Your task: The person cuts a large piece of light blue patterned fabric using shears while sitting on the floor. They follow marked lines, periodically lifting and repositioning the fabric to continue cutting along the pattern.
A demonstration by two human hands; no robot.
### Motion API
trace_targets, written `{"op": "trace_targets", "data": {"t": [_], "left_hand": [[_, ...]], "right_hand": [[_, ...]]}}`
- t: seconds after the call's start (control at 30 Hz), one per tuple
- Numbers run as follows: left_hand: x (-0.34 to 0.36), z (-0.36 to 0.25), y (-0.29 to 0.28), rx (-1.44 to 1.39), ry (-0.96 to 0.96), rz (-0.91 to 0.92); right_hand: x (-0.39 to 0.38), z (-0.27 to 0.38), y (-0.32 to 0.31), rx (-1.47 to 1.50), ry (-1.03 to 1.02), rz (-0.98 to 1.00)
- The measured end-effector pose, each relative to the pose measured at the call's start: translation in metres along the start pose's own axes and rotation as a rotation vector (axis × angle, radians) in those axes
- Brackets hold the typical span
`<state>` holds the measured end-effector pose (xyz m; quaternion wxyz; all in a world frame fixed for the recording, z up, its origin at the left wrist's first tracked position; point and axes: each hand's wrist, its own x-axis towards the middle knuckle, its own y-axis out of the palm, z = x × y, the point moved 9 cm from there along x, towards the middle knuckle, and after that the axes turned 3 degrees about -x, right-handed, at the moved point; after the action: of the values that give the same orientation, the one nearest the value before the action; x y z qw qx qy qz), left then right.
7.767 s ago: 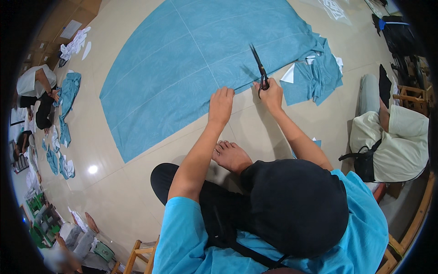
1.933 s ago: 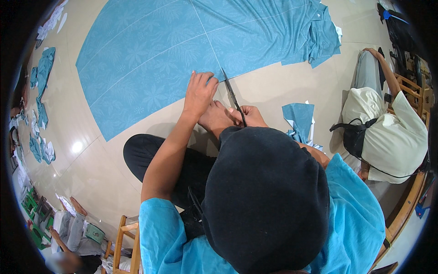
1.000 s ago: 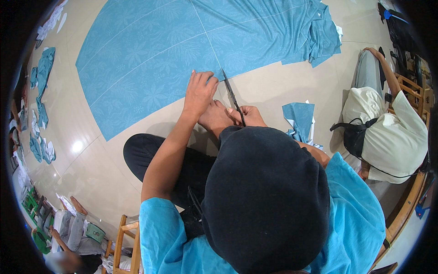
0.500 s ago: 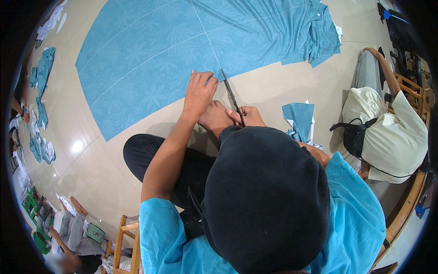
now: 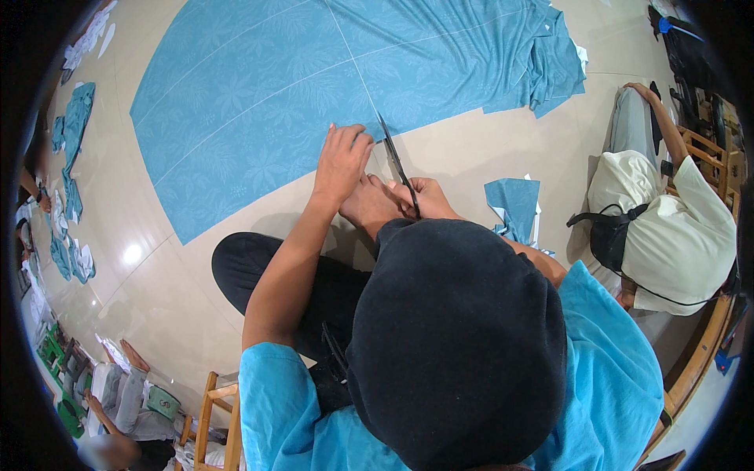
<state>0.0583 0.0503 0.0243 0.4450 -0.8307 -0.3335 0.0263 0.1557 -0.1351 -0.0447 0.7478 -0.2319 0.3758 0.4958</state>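
A large blue leaf-patterned cloth (image 5: 259,110) with thin white lines lies spread on the floor. Black scissors (image 5: 399,166) are in my right hand (image 5: 428,198), their handles between its fingers. Their blades point away from me and reach over the cloth's near edge along a white line. Just left of the blades, my left hand (image 5: 343,161) has its fingers bent over the same edge, gripping the cloth; its thumb is hard to make out. A bare foot (image 5: 365,206) rests between my two hands, short of the cloth.
Right of my hands lies a smaller blue cloth piece (image 5: 514,206) with white parts. A person in a cream top (image 5: 664,228) sits at the right by a wooden chair (image 5: 703,153). More blue cloth (image 5: 75,149) lies far left. A wooden stool (image 5: 216,420) stands at lower left.
The scissors have shifted slightly forward and left, their tips farther over the cloth along the white line. My right hand has moved a little with them; my left hand has barely moved.
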Motion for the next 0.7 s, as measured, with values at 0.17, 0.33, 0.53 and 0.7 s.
{"op": "trace_targets", "data": {"t": [0.17,0.33,0.53,0.7], "left_hand": [[0.000,0.000,0.000,0.002,0.002,0.007],[-0.001,0.001,0.001,0.000,0.005,0.015],[-0.001,0.002,0.002,0.005,0.001,0.031],[-0.001,0.001,0.002,0.005,0.002,0.026]], "right_hand": [[0.005,0.011,0.006,0.036,0.006,0.037],[0.010,0.020,0.006,-0.008,-0.033,0.004],[0.014,0.022,0.003,-0.012,-0.027,-0.020],[0.012,0.024,0.003,-0.019,-0.015,-0.027]]}}
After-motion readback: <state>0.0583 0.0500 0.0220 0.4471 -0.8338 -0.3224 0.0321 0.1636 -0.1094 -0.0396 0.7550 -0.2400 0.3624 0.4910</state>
